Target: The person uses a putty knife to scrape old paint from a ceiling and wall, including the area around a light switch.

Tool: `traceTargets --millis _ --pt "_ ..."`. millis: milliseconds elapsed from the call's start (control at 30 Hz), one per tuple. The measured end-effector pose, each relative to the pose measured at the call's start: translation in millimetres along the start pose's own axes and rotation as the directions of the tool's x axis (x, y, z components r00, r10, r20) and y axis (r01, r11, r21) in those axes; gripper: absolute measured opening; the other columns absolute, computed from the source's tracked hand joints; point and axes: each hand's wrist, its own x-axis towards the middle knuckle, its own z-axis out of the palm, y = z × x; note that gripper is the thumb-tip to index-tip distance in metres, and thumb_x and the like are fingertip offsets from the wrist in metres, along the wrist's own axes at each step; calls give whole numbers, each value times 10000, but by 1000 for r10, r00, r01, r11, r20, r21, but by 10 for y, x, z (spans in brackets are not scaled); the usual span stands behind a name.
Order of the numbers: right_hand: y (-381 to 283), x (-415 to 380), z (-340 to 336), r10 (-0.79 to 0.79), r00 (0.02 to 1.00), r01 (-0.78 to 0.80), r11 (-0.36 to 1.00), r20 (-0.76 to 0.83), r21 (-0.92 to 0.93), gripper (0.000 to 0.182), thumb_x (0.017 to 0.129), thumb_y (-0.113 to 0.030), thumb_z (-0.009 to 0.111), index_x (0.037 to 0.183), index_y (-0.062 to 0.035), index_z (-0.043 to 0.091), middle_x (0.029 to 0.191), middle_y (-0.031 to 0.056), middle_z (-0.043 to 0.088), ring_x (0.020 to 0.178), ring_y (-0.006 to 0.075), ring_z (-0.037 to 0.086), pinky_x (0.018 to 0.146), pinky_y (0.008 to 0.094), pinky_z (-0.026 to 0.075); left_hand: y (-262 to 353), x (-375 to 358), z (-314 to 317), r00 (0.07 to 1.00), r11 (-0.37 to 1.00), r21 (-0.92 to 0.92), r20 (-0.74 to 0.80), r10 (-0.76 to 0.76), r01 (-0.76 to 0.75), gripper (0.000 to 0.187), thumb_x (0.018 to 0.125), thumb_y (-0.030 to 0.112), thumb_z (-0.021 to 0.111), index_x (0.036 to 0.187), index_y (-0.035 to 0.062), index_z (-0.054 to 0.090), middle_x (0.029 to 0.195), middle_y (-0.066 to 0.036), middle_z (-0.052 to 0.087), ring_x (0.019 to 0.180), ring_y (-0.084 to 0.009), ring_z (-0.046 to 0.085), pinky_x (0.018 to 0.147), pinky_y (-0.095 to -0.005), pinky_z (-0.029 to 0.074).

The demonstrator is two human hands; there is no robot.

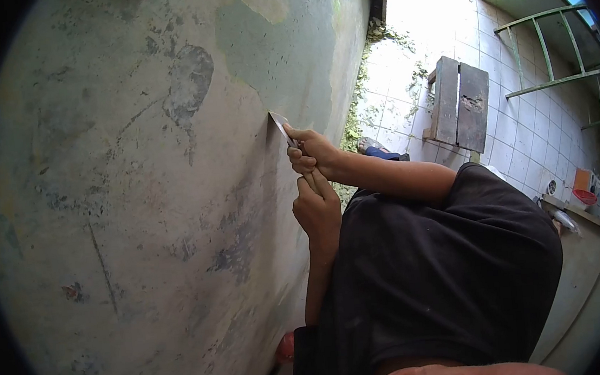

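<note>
A putty knife (280,123) meets the wall (164,254) with its metal blade, at the edge of a green paint patch (282,55). Round its handle, my right hand (313,151) is closed, with the thumb stretched along towards the blade. My left hand (319,203) is closed just below, its fingers pressed up against the right hand at the handle's lower end. Most of the handle is hidden by my fingers. Grey and dark stains mark the bare wall around.
Green paint flakes (357,102) lie on the tiled floor (524,124) along the wall. A dark wooden bench (473,103) stands to the right, with a green metal rack (546,48) beyond. A red bowl (585,197) is at the far right.
</note>
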Motion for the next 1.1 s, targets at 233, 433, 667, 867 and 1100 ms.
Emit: traceTargets --millis 233,433,667,867,1100 --pt "-48 31 -43 34 999 -34 999 14 8 340 1123 -423 474 981 -133 581 616 15 542 353 83 344 348 248 280 -9 47 51 1000 1000 -23 -14 19 -19 386 1063 303 521 900 -35 610 761 -312 671 748 -524 670 646 -584 505" --pt "-110 10 46 37 998 -42 994 -48 -98 470 1108 -492 482 835 -120 569 576 3 509 357 92 339 368 258 278 -121 134 91 998 996 -62 -18 68 -69 360 1056 305 539 907 -15 610 734 -295 673 725 -513 678 626 -576 517" --pt "-879 385 199 -217 969 220 975 118 -15 533 1105 -528 464 767 -121 531 577 6 483 382 120 309 420 295 293 396 904 -53 976 976 33 -27 218 -217 432 1061 324 554 832 -33 632 739 -312 647 736 -532 650 627 -577 483" --pt "-583 101 150 -141 979 128 987 -145 -94 640 1078 -592 482 619 -147 457 493 -22 407 353 98 319 356 268 255 152 677 31 962 974 -24 147 228 -227 427 1062 332 524 843 -21 624 728 -315 664 722 -517 678 649 -598 512" --pt "-120 -169 283 97 993 -103 989 -67 -104 635 1093 -561 475 619 -139 477 487 -22 422 336 82 338 350 237 269 54 122 -240 981 993 -109 183 69 -49 384 1073 307 512 950 -41 618 771 -330 670 766 -536 671 653 -587 510"
